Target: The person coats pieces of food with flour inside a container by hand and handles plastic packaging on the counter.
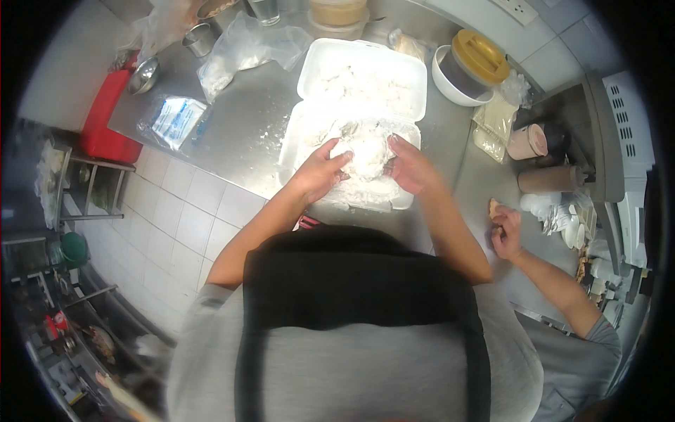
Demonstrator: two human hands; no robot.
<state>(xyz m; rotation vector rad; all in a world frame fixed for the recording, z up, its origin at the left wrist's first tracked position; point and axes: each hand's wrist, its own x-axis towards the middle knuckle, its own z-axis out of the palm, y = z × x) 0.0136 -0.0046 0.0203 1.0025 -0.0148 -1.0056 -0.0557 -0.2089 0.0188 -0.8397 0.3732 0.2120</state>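
Observation:
A white foam container [290, 156] lies open on the steel counter, with loose white flour-like powder [351, 84] in its raised lid half. Over its near half, a big powder-coated lump [367, 151] sits between my hands; the coating hides what it is. My left hand [325, 171] grips the lump's left side, its fingers curled and partly buried in white. On the opposite side, my right hand [410, 165] holds it with the thumb near the top and the fingers partly hidden.
Left on the steel counter [242, 151] are a plastic bag of white powder [242, 56], a blue-white packet [178, 121] and a metal bowl [144, 76]. A yellow-lidded container [481, 56] sits in a white bowl at right. A co-worker's hand [506, 235] rests nearby.

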